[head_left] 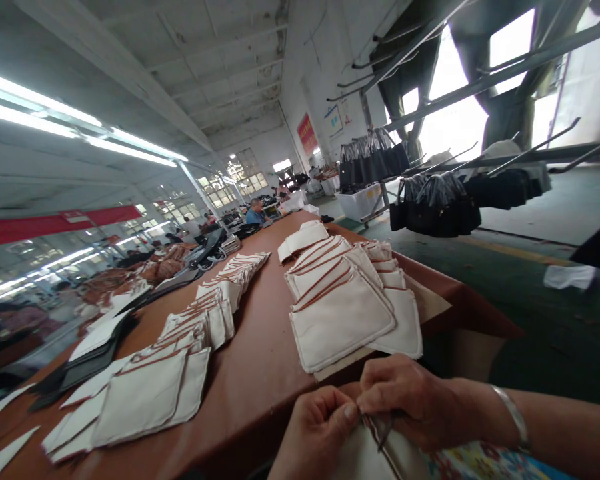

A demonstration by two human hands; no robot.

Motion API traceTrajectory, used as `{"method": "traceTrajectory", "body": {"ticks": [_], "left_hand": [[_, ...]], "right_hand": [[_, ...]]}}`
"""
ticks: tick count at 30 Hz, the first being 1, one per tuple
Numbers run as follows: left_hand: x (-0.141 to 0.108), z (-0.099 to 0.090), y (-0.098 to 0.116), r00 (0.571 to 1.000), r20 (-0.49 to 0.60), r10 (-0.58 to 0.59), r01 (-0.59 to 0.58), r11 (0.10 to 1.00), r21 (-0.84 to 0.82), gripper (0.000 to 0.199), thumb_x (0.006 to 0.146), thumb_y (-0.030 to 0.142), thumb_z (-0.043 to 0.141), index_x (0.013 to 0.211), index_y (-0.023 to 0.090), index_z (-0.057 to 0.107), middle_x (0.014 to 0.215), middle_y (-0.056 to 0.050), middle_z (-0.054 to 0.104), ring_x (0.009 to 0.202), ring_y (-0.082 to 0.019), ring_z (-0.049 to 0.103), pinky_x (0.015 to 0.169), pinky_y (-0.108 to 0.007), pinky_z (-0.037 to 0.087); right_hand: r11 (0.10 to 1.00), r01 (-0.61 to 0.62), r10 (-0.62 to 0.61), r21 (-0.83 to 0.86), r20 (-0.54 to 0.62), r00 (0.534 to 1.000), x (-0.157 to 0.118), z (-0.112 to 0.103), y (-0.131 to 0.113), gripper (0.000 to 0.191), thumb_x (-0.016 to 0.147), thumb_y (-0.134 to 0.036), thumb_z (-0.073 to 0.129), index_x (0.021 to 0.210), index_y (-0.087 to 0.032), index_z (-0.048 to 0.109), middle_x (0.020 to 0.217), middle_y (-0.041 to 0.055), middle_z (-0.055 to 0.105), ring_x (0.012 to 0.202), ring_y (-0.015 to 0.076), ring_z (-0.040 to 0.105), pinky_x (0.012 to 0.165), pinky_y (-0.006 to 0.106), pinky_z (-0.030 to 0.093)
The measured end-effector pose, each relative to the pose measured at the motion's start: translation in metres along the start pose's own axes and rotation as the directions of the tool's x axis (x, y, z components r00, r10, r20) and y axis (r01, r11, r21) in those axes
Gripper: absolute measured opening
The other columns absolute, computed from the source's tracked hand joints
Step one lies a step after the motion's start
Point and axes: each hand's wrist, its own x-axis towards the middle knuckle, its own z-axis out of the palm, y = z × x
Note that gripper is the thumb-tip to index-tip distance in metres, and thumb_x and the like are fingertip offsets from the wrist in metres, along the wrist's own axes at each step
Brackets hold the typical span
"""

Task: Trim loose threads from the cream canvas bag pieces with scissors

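Observation:
At the bottom of the head view, my left hand (321,423) is closed in a pinch on the brown-trimmed edge of a cream bag panel (357,453). My right hand (405,395) is closed too, its fingertips pinching the same edge right against my left fingers. Under the right fingers shows a slim dark pointed thing (384,432), too unclear to name. The panel's lower part runs out of view over my lap. Just beyond my hands, a fanned pile of cream panels (343,317) with brown edging lies on the brown-covered table (260,360).
Another long row of cream panels (140,393) lies further left, beside dark pieces (93,363). The table's edge runs close in front of me. On the right, dark bags (435,207) hang from a metal rack (505,157). A person (255,213) sits at the far end.

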Motion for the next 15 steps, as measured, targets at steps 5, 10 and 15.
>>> {"method": "traceTrajectory", "body": {"ticks": [5,10,15], "left_hand": [[-0.01,0.005,0.012,0.982,-0.111,0.153,-0.126,0.968,0.217,0.05,0.078,0.065,0.061,0.073,0.015,0.06,0.065,0.002,0.048,0.06,-0.012,0.036,0.056,-0.025,0.026],[-0.018,0.008,0.024,0.957,-0.141,0.252,-0.179,0.901,0.396,0.035,0.087,0.047,0.055,0.069,0.017,0.058,0.064,0.002,0.049,0.059,-0.013,0.041,0.058,-0.026,0.03],[-0.02,0.008,0.025,0.934,-0.164,0.318,-0.227,0.882,0.414,0.037,0.086,0.049,0.057,0.066,0.018,0.056,0.063,0.001,0.05,0.06,-0.013,0.043,0.058,-0.026,0.03]], "right_hand": [[0.953,-0.194,0.198,0.234,0.004,0.98,0.005,-0.008,-0.006,0.027,0.096,-0.034,0.049,0.094,-0.013,0.065,0.081,0.006,0.059,0.072,0.015,0.054,0.068,0.024,0.044],[0.804,-0.476,0.436,0.357,0.189,0.88,0.023,-0.025,-0.01,0.041,0.093,-0.049,0.055,0.091,-0.01,0.066,0.07,-0.0007,0.053,0.06,0.0097,0.042,0.053,0.018,0.035],[0.8,-0.525,0.417,0.291,0.358,0.835,0.031,-0.027,-0.005,0.023,0.086,-0.034,0.064,0.082,-0.012,0.063,0.064,-0.0042,0.049,0.056,0.0073,0.039,0.05,0.017,0.03]]}}
